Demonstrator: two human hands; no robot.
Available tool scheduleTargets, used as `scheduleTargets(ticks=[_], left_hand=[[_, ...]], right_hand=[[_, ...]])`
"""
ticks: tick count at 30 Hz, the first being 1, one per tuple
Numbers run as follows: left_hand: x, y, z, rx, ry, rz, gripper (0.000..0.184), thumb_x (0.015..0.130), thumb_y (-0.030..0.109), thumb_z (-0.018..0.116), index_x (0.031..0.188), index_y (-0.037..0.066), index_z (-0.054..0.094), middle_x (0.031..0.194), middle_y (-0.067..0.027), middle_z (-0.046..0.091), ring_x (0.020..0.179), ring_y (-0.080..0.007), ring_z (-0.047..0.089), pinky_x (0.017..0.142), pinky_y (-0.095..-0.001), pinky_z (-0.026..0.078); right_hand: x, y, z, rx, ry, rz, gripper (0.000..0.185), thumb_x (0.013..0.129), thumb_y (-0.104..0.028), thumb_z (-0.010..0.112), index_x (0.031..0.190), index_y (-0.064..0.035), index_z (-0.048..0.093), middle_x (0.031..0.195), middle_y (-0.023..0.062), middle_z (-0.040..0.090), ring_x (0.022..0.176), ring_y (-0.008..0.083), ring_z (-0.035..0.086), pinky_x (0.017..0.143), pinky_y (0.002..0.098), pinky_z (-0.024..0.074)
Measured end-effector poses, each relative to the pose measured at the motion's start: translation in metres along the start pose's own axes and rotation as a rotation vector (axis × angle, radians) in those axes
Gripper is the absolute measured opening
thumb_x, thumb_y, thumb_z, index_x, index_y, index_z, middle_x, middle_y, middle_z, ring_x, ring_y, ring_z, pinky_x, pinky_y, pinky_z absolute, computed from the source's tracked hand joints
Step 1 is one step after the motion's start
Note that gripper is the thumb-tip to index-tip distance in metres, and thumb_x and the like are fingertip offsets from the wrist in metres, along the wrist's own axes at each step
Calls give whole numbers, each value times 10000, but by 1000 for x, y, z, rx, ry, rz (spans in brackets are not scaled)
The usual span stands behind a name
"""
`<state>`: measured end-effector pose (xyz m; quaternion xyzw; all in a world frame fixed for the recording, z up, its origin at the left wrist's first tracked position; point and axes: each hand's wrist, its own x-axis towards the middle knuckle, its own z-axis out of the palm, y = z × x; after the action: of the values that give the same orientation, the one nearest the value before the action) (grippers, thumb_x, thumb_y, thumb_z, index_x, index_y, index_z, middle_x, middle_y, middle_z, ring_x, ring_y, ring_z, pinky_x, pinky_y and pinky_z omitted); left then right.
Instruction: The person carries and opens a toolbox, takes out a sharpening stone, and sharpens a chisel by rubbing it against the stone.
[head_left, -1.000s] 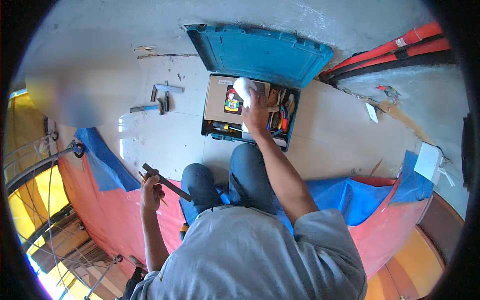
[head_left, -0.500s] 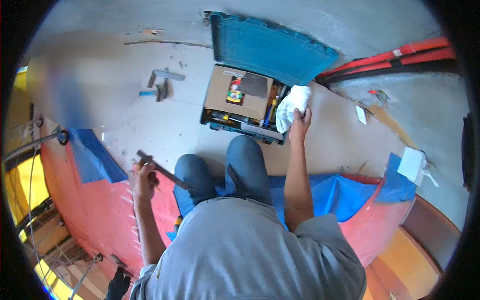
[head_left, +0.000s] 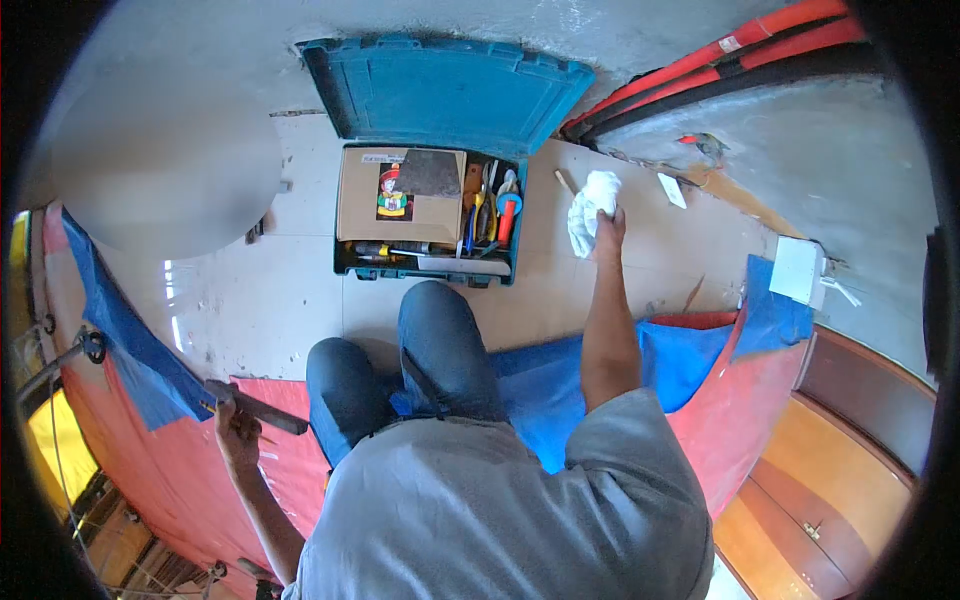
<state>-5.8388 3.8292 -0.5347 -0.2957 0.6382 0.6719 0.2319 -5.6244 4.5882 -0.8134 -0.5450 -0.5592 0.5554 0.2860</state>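
Note:
My right hand (head_left: 610, 232) is closed around a bunched white cloth (head_left: 598, 200), which looks like a work glove, over the floor to the right of the toolbox. A wooden handle (head_left: 566, 181) shows just beside the cloth; what it belongs to is hidden. My left hand (head_left: 238, 436), low on the left, grips a dark flat bar (head_left: 270, 411) near its far end. A thin yellowish stick shows by those fingers. The teal toolbox (head_left: 425, 277) stands with its lid (head_left: 450, 95) up. Inside are a cardboard box (head_left: 357, 195), yellow-handled pliers (head_left: 485, 215), a red-handled tool (head_left: 506, 222) and screwdrivers.
Red and black pipes (head_left: 720, 60) run along the wall at upper right. A white box with loose wires (head_left: 797, 270) is fixed there. Blue and red sheeting (head_left: 540, 385) lies around my knees. A blurred patch covers the upper left. Wooden cabinet doors (head_left: 790, 480) are at lower right.
My view has turned to the right. My right hand has moved the white cloth away from the toolbox's right edge, uncovering the tools there. My left hand with the bar has shifted outward and down.

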Motion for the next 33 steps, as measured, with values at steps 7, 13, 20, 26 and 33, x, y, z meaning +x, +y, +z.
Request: scheduleTargets(ticks=[7,13,20,26,33], left_hand=[[4,1,-50,-151,-19,-24,277,978,308,632,1087,57,676,579,27,506,405,-77,384,397,-255,341],[14,13,-30,-154,28,4,341,972,304,617,1154,22,682,697,-21,647,406,-83,415,383,-259,386],[33,0,-9,-106,-79,19,384,979,335,642,1181,11,688,787,-70,713,443,-87,486,414,-232,442],[36,-11,-11,-198,-167,5,421,971,328,652,1228,-5,661,922,-131,749,505,-104,547,436,-249,466],[34,-14,-35,-229,-291,-76,478,938,335,679,1272,-3,628,996,-162,750,771,-240,734,666,-350,626]], right_hand=[[15,9,91,-963,-115,-298,552,807,-159,745,1311,-103,527,1278,232,566,1153,446,618,970,546,524],[-11,4,93,-1043,-135,-120,559,816,-145,697,1329,-148,476,1236,239,596,1110,449,655,931,539,547],[-31,-12,92,-631,162,69,491,821,-163,702,1234,-28,473,1104,279,683,952,453,712,840,549,570],[-40,36,55,-414,236,-138,626,762,-164,779,1273,24,470,1102,202,636,992,339,676,891,437,546],[19,25,74,-373,56,-104,784,716,-258,823,1375,13,496,1160,245,696,1044,376,703,892,462,561]])
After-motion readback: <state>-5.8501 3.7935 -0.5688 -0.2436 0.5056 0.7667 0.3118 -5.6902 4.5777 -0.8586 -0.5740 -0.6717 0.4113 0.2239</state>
